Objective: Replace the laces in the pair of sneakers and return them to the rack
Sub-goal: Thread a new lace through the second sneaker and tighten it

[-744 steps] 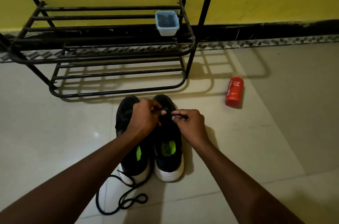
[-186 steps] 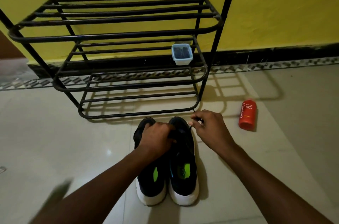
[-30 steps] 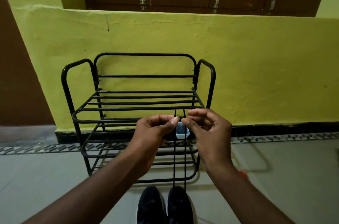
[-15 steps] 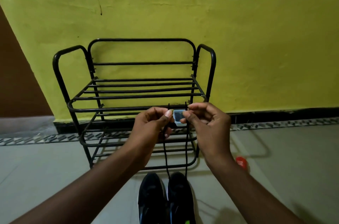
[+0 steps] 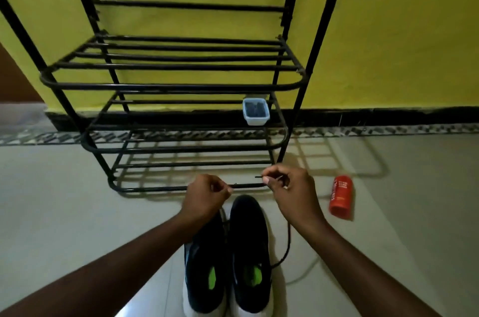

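Lower than before, by the sneakers [image 5: 248, 239], left hand [image 5: 204, 198] and right hand [image 5: 290, 189] each pinching the lace [image 5: 288, 244].

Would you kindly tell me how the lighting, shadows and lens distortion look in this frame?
Head view: dim, yellowish light; the rack casts a barred shadow rightward across the floor. Head view again: the wide lens bows the rack's posts outward, and the left hand and right hand look slightly motion-softened, though the lace tip is legible.

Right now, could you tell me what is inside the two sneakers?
The left sneaker and right sneaker each show a green-patched insole; their toe ends are hidden under the uppers.
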{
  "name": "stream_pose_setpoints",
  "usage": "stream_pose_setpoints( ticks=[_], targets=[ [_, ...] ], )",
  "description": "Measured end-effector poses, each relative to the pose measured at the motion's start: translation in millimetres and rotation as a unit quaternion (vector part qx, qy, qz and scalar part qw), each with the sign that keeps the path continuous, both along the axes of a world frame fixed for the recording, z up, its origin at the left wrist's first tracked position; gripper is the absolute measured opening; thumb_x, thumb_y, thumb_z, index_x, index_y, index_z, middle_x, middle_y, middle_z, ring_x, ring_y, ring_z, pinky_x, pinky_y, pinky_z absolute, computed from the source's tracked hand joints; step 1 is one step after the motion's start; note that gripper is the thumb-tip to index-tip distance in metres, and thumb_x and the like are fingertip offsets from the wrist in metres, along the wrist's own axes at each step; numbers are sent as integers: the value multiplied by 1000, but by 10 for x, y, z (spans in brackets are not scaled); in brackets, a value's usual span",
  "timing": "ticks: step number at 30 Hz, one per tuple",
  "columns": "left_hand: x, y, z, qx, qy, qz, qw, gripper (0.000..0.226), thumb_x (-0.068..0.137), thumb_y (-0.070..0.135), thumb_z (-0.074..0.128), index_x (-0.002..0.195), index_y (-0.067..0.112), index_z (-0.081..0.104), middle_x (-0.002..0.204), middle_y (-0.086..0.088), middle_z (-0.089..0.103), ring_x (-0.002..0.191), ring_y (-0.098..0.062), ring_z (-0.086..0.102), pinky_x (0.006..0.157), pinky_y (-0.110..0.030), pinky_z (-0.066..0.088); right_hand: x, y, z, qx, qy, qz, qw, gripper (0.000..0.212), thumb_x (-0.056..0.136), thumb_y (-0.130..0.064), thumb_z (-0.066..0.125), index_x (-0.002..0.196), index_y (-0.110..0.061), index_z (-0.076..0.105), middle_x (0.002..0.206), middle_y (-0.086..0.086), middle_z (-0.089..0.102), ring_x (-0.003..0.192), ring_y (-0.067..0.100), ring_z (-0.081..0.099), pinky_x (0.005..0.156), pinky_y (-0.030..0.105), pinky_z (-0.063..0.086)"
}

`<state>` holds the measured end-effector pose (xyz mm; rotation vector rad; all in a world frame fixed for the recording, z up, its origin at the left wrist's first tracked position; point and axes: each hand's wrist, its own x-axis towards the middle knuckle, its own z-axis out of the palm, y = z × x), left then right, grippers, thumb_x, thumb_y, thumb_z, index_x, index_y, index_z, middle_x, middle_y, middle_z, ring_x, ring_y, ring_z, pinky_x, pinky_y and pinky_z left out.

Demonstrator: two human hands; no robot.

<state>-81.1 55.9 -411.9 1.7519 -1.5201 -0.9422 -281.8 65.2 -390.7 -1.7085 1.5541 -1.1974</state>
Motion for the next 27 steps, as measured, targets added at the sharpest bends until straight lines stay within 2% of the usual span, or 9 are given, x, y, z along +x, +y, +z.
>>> stream_pose_setpoints(
  ticks=[3, 6, 10, 13, 18, 20, 23, 25, 27],
  targets=[
    [-45, -6, -361, 66, -123, -15, 990, 9, 87, 39, 73, 89, 30, 73, 86, 12, 68, 97, -17, 64, 92, -43, 48, -41, 11, -423, 76, 34, 11, 996, 12, 89, -9, 74, 83, -19, 76, 80, -12, 71, 72, -1, 62, 64, 8, 43],
    [-97, 98, -516, 31, -202, -51, 978, 24, 85, 36, 68, 109, 37, 66, 110, 8, 60, 120, -17, 50, 101, -48, 37, -50, 50, -754, 148, 56, 13, 987, 10, 87, -9, 74, 81, -18, 77, 76, -9, 71, 69, 2, 62, 63, 10, 43],
    [-161, 300, -462, 10, -211, -171, 962, 40, 73, 46, 64, 111, 34, 63, 105, 10, 51, 115, -15, 47, 95, -41, 29, -41, 57, -988, 193, 42, 7, 980, 11, 86, -9, 75, 82, -19, 77, 78, -9, 72, 76, 5, 65, 63, 7, 43],
    [-201, 416, -462, 43, -257, -257, 931, 56, 70, 51, 62, 122, 32, 55, 113, 9, 51, 119, -17, 47, 101, -48, 28, -53, 41, -1027, 189, 41, -4, 981, 14, 87, -8, 73, 80, -19, 76, 78, -10, 72, 74, 0, 64, 63, 5, 42],
    [-285, 430, -469, 45, -320, -242, 915, 52, 83, 55, 62, 126, 29, 48, 120, 6, 53, 118, -18, 50, 107, -50, 25, -100, 7, -977, 165, 32, -11, 986, 22, 88, -6, 71, 75, -24, 70, 77, -10, 70, 74, -4, 62, 64, 7, 42],
    [-329, 421, -457, 45, -322, -231, 917, 46, 84, 51, 61, 120, 25, 51, 115, 3, 57, 109, -20, 56, 102, -45, 35, -100, 11, -953, 169, 30, 10, 985, 20, 88, -8, 72, 76, -24, 71, 80, -10, 71, 72, -3, 62, 64, 9, 43],
    [-379, 400, -458, 52, -279, -185, 941, 33, 85, 43, 61, 110, 23, 54, 99, 3, 59, 83, -17, 59, 68, -29, 48, -69, 29, -961, 187, 32, 42, 981, 14, 87, -10, 75, 78, -20, 74, 85, -7, 73, 67, -4, 60, 66, 12, 45],
    [-411, 355, -477, 54, -277, -152, 947, 30, 86, 40, 61, 108, 20, 57, 94, 2, 60, 78, -17, 61, 65, -31, 53, -32, 32, -992, 194, 30, 49, 979, 15, 85, -10, 76, 76, -21, 73, 86, -6, 72, 79, 0, 64, 73, 19, 49],
    [-423, 304, -511, 59, -291, -119, 947, 28, 87, 38, 62, 106, 18, 59, 94, -2, 61, 81, -21, 63, 67, -34, 55, 12, 29, -1024, 199, 32, 55, 978, 17, 84, -8, 77, 75, -21, 73, 84, -9, 70, 85, 1, 65, 75, 18, 47]
  ],
)
